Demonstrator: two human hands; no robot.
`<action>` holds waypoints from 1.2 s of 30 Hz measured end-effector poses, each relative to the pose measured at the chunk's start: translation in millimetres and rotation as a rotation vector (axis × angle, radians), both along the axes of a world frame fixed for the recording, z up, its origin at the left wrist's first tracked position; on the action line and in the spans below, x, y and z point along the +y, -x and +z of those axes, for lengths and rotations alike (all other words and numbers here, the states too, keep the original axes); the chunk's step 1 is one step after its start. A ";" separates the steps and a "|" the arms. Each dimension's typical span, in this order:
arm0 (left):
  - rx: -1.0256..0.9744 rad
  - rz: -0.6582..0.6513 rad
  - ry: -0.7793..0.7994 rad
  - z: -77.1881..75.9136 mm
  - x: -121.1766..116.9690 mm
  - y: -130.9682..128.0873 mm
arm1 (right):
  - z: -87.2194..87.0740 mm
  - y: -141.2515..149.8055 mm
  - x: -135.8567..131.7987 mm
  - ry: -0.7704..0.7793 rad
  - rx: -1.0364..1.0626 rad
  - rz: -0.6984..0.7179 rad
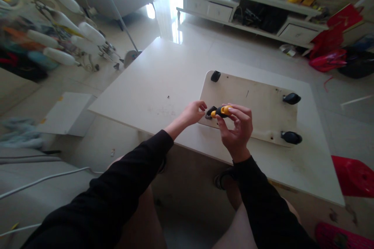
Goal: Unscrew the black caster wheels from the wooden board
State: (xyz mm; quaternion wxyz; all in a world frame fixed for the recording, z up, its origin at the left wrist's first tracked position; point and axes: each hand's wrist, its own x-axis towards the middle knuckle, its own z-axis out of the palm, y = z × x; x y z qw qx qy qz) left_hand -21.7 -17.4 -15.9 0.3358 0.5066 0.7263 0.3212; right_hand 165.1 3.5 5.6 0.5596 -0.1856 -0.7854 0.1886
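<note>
My right hand (pixel 238 126) is closed around a yellow and black screwdriver (pixel 223 111), its front end down at a black caster (pixel 209 112) on the near left corner of a pale board (pixel 251 107). My left hand (pixel 195 112) is beside that caster, fingers loosely curled and apart from the thumb; I see nothing between them. The screwdriver's tip is hidden. Other black casters stand up from the board's corners: one at the far left (pixel 215 76), one at the far right (pixel 291 98) and one at the near right (pixel 291 137).
The board lies on a large white tabletop (pixel 163 70). A tiny dark piece (pixel 168 97) rests left of my hands. A white box (pixel 68 114) stands on the floor at left, a red stool (pixel 353 177) at right. Behind is a cluttered white TV cabinet (pixel 216 11).
</note>
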 end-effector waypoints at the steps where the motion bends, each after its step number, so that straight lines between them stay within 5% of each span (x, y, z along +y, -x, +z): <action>1: 0.009 -0.010 -0.007 0.5 -0.6 0.5 | 0.5 0.3 -0.2 -0.001 -0.003 0.006; 11: -0.066 -0.083 -0.233 17.3 -5.5 3.8 | 4.8 -0.6 0.1 0.009 -0.052 0.086; 17: -0.187 -0.224 -0.374 16.4 -4.1 7.1 | 2.9 -3.8 4.8 -0.087 -0.030 -0.081; 27: -0.218 -0.394 -0.378 19.6 1.7 12.3 | 0.3 1.2 8.9 -0.132 -0.074 -0.191; 36: -0.176 -0.453 -0.325 18.3 5.4 10.0 | 2.7 10.2 2.8 -0.027 -0.064 -0.002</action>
